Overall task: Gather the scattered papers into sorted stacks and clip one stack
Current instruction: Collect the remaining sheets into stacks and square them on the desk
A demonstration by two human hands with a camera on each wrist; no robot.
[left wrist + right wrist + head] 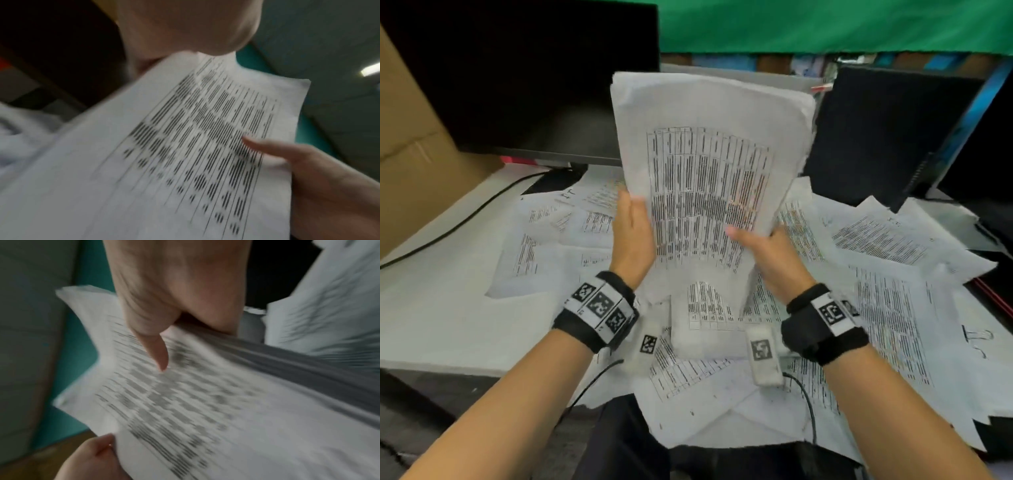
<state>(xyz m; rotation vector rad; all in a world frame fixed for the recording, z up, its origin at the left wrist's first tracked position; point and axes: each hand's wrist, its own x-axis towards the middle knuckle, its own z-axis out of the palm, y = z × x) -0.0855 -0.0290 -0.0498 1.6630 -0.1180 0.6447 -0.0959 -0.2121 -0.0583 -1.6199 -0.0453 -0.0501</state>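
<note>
Left hand [632, 233] and right hand [767, 255] each pinch the upright sheaf of white printed table sheets [709, 178]; its unsupported top, above both hands, may flop and spill pages.

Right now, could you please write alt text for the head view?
Both hands, left hand and right hand, hold a stack of printed papers upright above a desk strewn with loose sheets; a dark monitor stands behind.
</note>
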